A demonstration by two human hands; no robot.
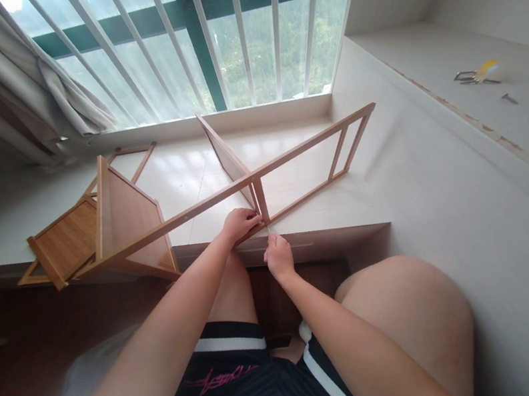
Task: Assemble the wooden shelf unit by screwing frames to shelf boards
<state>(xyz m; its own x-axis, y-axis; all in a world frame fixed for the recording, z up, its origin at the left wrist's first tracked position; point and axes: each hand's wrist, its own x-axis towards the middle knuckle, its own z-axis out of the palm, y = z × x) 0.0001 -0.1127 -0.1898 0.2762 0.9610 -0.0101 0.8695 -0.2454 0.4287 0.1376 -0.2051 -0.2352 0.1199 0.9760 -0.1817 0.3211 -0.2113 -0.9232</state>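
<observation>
A light wooden frame (312,140) with long side rails and crossbars lies tilted across the pale ledge, joined to wooden panels. My left hand (241,224) is closed at the lower rail, its fingers pinching around the joint where a crossbar (261,199) meets it. Just to the right, my right hand (279,257) is closed around a thin metal tool (268,228), perhaps a hex key. The tool's tip points at that joint; most of it is hidden in the fist. One wooden panel (228,155) stands slanted behind the joint, and a larger panel (128,209) sits at the left.
On the white shelf (472,50) at upper right lie a yellow-and-clear roll (488,68), bent metal pieces (466,76) and screws (509,98). A barred window (251,33) backs the ledge (168,168). Curtains (28,64) hang left, near a brown slatted wooden piece (67,239).
</observation>
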